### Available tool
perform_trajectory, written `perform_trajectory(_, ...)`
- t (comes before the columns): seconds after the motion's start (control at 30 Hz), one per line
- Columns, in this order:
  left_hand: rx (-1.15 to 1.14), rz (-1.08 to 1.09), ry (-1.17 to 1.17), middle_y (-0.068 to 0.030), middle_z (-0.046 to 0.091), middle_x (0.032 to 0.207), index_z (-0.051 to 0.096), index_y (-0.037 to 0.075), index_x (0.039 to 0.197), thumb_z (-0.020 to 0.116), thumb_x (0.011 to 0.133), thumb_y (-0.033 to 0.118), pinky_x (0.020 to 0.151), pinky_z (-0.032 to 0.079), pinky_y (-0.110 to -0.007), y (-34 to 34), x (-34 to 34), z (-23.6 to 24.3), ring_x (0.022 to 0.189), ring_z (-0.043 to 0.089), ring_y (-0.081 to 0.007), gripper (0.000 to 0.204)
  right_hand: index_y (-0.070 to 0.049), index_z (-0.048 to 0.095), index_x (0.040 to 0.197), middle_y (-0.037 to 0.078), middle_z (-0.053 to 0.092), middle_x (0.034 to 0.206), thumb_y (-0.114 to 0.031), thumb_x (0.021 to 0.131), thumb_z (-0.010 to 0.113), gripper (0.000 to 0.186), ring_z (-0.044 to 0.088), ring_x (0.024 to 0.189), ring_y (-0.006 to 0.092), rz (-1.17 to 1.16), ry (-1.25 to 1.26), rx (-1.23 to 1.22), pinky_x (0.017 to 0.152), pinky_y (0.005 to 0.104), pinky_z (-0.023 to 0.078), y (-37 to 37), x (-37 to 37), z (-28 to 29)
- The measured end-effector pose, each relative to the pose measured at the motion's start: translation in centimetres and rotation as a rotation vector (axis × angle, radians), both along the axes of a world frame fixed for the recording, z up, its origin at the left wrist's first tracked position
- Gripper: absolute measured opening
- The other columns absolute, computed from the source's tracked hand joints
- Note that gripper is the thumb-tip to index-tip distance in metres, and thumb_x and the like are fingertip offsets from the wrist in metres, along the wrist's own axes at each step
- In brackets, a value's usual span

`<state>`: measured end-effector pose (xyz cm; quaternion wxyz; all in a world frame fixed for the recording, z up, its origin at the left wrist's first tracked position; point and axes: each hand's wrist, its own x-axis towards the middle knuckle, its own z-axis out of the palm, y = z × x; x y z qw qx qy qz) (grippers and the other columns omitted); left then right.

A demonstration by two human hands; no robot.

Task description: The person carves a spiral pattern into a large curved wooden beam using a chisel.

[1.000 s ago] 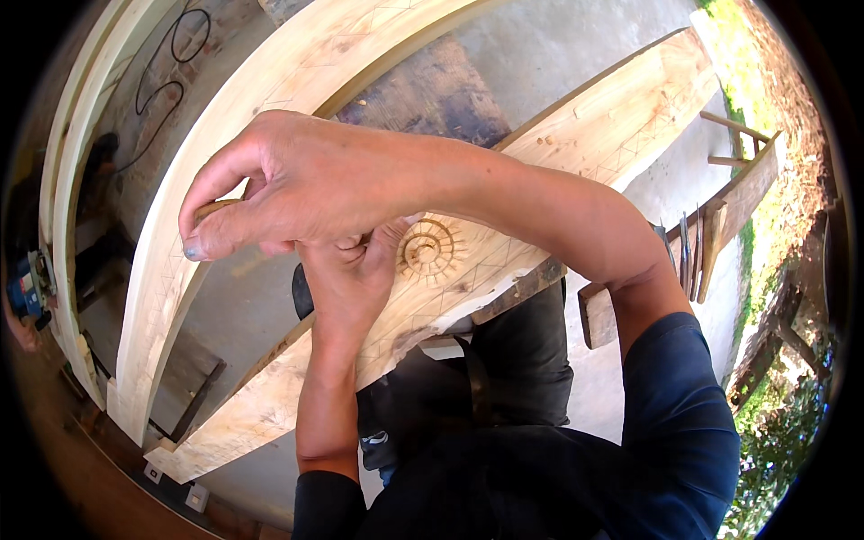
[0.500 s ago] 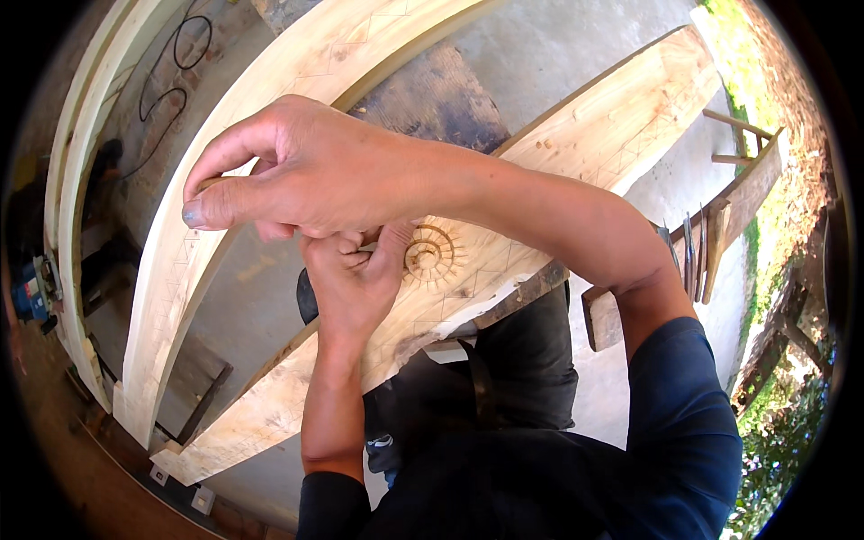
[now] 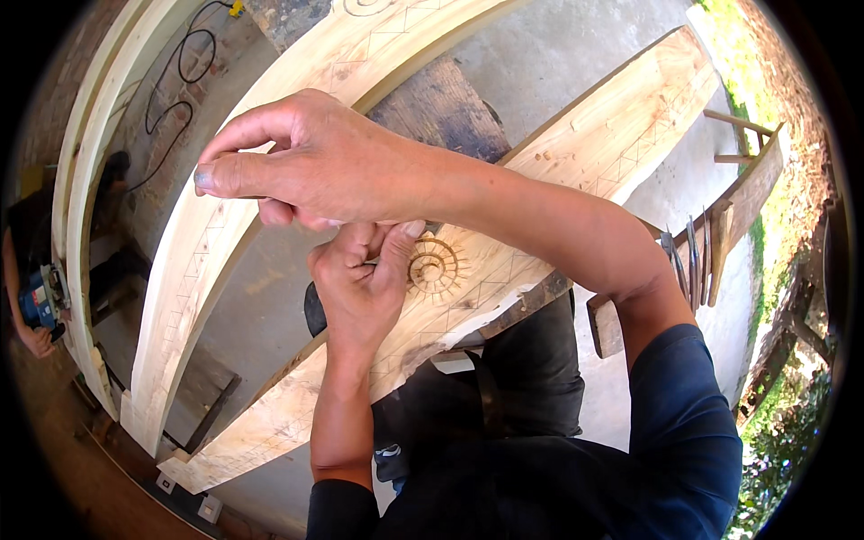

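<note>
A: Where's the workpiece?
B: Pale plank (image 3: pixel 621 144), slanting lower left to upper right, under the forearms and in front of the dark trousers (image 3: pixel 531 360). Spiral carving (image 3: pixel 438 267) with short radiating cuts sits mid-length. Zigzag lines along the plank on both sides of it.

A: Left hand?
B: Left hand (image 3: pixel 360 283) is over the plank, just left of the spiral. Fingers curled, thumb stretched toward the spiral's upper left. Can't tell what they grip; the grip is hidden.

A: Right?
B: Right hand (image 3: pixel 288 162) is above and left of the left one, its forearm crossing over the plank. Thumb and index bent toward each other at the tips, other fingers curled under. Can't tell if anything is pinched there.

A: Surroundings?
B: Curved beam (image 3: pixel 180 297) left of the hands, zigzag-marked too. Dark board (image 3: pixel 441 112) between beam and plank. Black cord (image 3: pixel 184 112) on the floor, upper left. Far left, a co-worker's hand (image 3: pixel 38 342) beside a blue power tool (image 3: pixel 38 306). Right side: slim metal tools (image 3: pixel 694 270) by a narrow wooden tabletop (image 3: pixel 756 184).
</note>
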<state>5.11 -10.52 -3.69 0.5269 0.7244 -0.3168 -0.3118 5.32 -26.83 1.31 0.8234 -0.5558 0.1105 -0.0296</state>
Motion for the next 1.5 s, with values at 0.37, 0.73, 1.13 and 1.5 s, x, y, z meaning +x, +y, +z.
perform_trajectory(0.37,-0.046,-0.069,-0.086,-0.0086,0.083,0.093,0.081,-0.005,0.114,0.076,0.109,0.007,0.08,0.061,-0.029,-0.1,0.5,0.0,0.088,0.077,-0.0125,0.015,-0.005,0.078,0.131,0.001,0.06,0.071,-0.038,0.11,0.076,0.039,0.041,0.053,0.0022,0.063,0.028,0.096,0.047,0.0229,0.031,-0.8,-0.9,0.6)
perform_trajectory(0.73,-0.023,-0.041,-0.001,-0.0045,0.083,0.092,0.083,-0.004,0.111,0.082,0.103,0.003,0.081,0.054,-0.025,0.4,0.6,0.1,0.085,0.067,-0.007,0.011,-0.001,0.077,0.132,0.0,0.058,0.07,-0.038,0.108,0.077,0.044,0.041,0.052,0.0032,0.083,0.001,0.077,0.045,0.0245,0.03,-0.4,-1.5,0.6)
perform_trajectory(1.13,-0.014,-0.027,-0.014,-0.008,0.084,0.094,0.084,-0.005,0.109,0.081,0.103,0.003,0.081,0.059,-0.027,0.5,0.5,-0.2,0.086,0.073,-0.0108,0.01,0.001,0.076,0.133,0.001,0.059,0.071,-0.037,0.108,0.078,0.045,0.043,0.054,0.0036,0.075,0.002,0.087,0.045,0.025,0.03,-0.3,-1.4,0.4)
perform_trajectory(1.5,-0.034,-0.007,-0.008,-0.0045,0.083,0.09,0.085,-0.004,0.102,0.084,0.103,0.007,0.076,0.054,-0.027,0.3,0.5,-0.1,0.082,0.068,-0.0081,0.011,0.0,0.076,0.132,0.001,0.059,0.07,-0.038,0.108,0.078,0.045,0.042,0.052,0.003,0.079,-0.009,0.099,0.044,0.024,0.029,-0.1,-1.2,0.2)
